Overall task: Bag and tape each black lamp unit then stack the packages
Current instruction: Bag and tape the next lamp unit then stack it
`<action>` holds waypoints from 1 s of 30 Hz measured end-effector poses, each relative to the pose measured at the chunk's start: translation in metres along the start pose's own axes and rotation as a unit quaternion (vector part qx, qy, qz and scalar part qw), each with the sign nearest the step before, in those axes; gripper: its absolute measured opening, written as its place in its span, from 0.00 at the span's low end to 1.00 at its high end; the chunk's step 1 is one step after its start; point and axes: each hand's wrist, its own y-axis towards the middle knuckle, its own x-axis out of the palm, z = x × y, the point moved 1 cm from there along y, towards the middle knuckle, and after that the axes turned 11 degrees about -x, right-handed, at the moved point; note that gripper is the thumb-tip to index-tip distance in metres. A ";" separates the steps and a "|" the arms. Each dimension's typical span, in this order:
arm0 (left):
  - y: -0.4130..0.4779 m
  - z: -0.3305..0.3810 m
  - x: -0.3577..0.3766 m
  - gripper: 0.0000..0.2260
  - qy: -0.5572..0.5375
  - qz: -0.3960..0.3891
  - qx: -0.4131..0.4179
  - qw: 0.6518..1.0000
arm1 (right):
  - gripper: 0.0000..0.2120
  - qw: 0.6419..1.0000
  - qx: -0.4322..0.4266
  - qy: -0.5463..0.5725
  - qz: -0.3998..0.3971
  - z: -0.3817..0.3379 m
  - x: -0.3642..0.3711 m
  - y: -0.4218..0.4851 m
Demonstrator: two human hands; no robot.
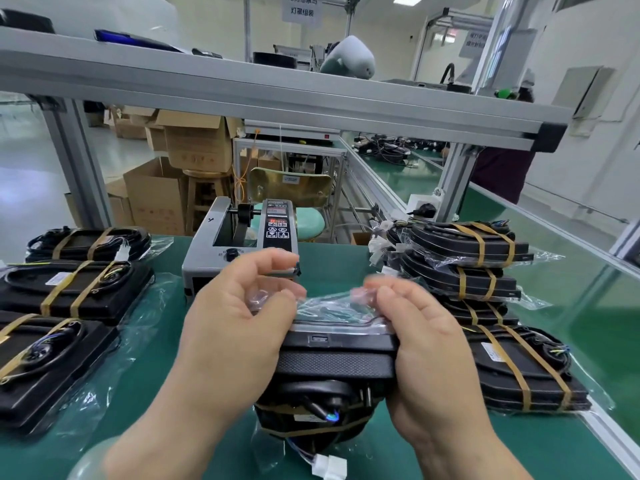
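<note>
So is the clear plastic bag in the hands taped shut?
Untaped: left hand and right hand pinch the loose mouth of the clear plastic bag above the black lamp unit; no tape there.

Counter (162,362): bare green strip runs near to far between the left row of bagged units (72,289) and the lamp unit (336,362) held at centre. Tape dispenser (242,244) blocks far centre. Stack of packages (485,292) walls the right. Narrow gap between dispenser and stack. Shelf beam (277,95) overhead.
</note>
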 end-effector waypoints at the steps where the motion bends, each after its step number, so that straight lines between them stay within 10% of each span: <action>1: 0.001 0.000 0.001 0.12 0.008 -0.007 -0.010 1.000 | 0.10 1.000 -0.019 -0.001 -0.001 0.000 0.000 0.001; 4: 0.004 0.001 0.003 0.12 0.015 -0.026 -0.070 0.997 | 0.09 0.973 -0.162 -0.130 -0.096 -0.006 -0.005 -0.001; 8: 0.009 -0.002 -0.002 0.11 -0.033 -0.061 -0.132 0.989 | 0.29 0.944 -0.071 -0.151 -0.285 -0.002 -0.015 -0.012; 14: 0.007 -0.018 -0.020 0.21 -0.145 -0.071 -0.176 0.971 | 0.29 0.935 -0.175 -0.192 -0.240 0.009 -0.010 -0.025; 18: 0.013 -0.039 -0.038 0.10 -0.139 0.036 -0.238 0.961 | 0.27 0.880 -0.316 -0.291 -0.205 0.016 -0.024 -0.024; 30: 0.038 -0.059 -0.032 0.05 -0.185 0.080 -0.355 0.913 | 0.26 0.861 -0.295 -0.399 -0.111 0.035 -0.037 -0.027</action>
